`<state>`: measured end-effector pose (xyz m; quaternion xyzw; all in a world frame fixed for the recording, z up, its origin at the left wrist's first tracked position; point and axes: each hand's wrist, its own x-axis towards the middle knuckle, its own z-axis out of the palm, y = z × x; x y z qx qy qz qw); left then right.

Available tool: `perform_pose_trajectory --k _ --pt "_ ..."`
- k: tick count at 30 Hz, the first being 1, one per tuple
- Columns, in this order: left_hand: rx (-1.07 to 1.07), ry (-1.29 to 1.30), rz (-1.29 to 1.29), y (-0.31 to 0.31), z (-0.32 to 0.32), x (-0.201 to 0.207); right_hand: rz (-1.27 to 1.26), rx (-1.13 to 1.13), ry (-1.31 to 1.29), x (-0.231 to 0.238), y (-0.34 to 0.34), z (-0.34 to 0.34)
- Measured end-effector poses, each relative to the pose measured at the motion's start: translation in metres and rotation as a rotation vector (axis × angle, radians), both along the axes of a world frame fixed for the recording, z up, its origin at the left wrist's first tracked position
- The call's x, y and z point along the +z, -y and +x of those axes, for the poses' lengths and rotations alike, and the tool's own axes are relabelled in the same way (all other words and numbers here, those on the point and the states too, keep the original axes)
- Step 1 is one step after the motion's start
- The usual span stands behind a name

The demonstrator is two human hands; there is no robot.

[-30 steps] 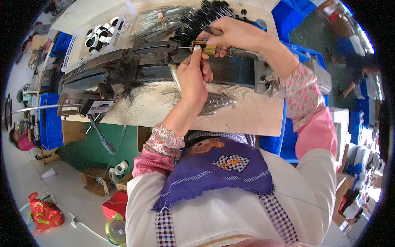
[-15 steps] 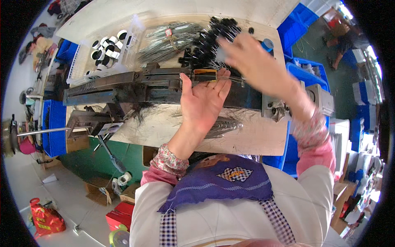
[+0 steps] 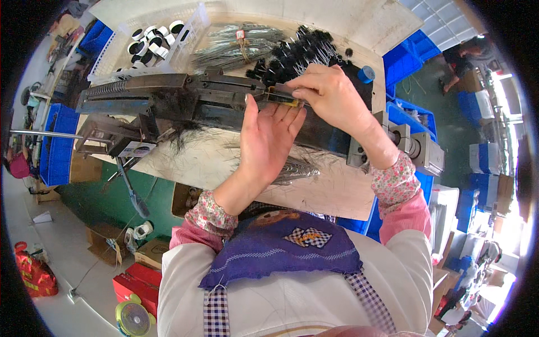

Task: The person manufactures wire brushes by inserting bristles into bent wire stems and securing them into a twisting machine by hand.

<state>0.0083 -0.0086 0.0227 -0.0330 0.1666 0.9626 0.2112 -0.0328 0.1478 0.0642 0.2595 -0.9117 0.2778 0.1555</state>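
Note:
My left hand (image 3: 265,140) lies palm up against the front of the long dark metal machine (image 3: 219,106). Its fingers are stretched out below a small yellow-edged slot piece (image 3: 283,100), and its palm is bare. Thumb and fingers of my right hand (image 3: 335,98) are pinched together right over that piece; whatever they grip is hidden or too small to name. Behind the machine lies a heap of black-bristled wire brushes (image 3: 306,53). A bundle of thin metal wires (image 3: 236,48) rests to its left. Dark loose bristles (image 3: 174,106) cling to the machine's left part.
A clear plastic basket (image 3: 112,62) of white-and-black rings stands back left. A blue tape roll (image 3: 366,74) sits behind my right hand. More wires (image 3: 295,171) lie on the wooden table (image 3: 337,194) in front of the machine. Blue crates (image 3: 412,118) stand at the right.
My right hand has come down from above the brush heap to the yellow-edged piece and its fingers have closed. My left hand stays palm up. The whole view has shifted slightly.

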Motion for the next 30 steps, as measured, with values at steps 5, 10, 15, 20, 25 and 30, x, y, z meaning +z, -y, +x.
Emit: perform_pose_trajectory --k 5,10,15,20,25,30 --pt "-0.007 -0.008 -0.028 0.0 -0.001 0.004 0.106 -0.024 -0.055 0.003 -0.005 0.005" --pt "-0.085 0.011 0.037 0.002 -0.005 0.002 0.078 -0.052 -0.063 0.009 -0.006 0.007" --pt "-0.07 0.003 0.038 0.007 -0.003 -0.001 0.178 0.037 -0.317 0.0 0.012 0.007" --pt "-0.037 -0.013 -0.006 0.009 -0.004 0.001 -0.046 0.025 -0.068 0.007 -0.004 -0.005" --pt "-0.047 -0.027 -0.01 0.01 -0.004 0.001 0.102 0.036 -0.052 0.003 -0.005 0.001" --pt "-0.072 -0.026 -0.01 0.012 -0.003 0.002 0.036 0.05 -0.089 -0.001 -0.011 -0.002"
